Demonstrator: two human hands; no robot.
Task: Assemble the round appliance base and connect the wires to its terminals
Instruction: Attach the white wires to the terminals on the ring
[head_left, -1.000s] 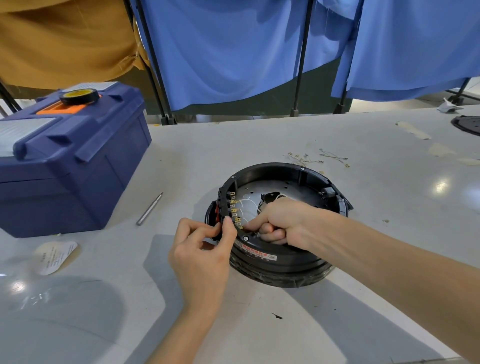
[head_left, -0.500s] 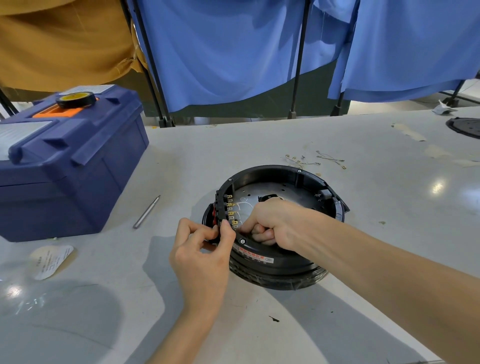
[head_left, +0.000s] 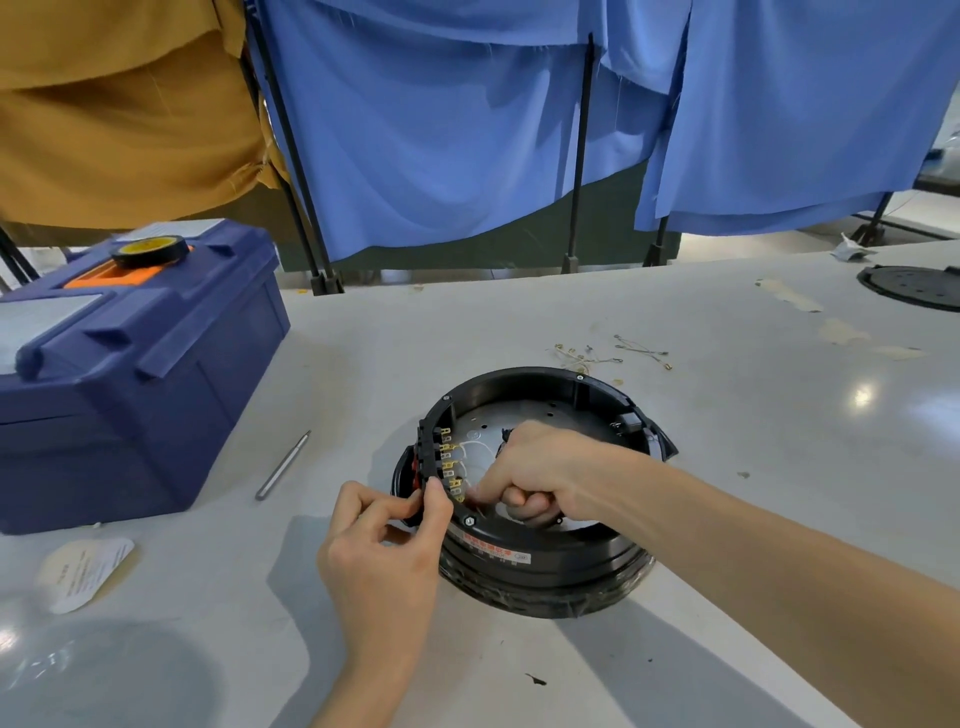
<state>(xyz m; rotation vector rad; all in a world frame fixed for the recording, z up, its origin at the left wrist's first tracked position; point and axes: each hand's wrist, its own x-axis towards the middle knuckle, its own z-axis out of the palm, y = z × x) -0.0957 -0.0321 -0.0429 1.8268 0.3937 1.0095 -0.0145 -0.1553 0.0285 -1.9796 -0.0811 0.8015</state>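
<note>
Head view: left hand (head_left: 379, 551) grip pinches terminal block (head_left: 429, 454) on base (head_left: 545, 571); right hand (head_left: 540, 473) grip pinches white wire (head_left: 474, 447).

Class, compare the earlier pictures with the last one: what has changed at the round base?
Nothing clearly moved. The left hand still pinches the terminal strip on the round base; the right hand still grips white wires inside it.

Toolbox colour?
Dark blue toolbox, with an orange panel on its lid; head view.
</note>
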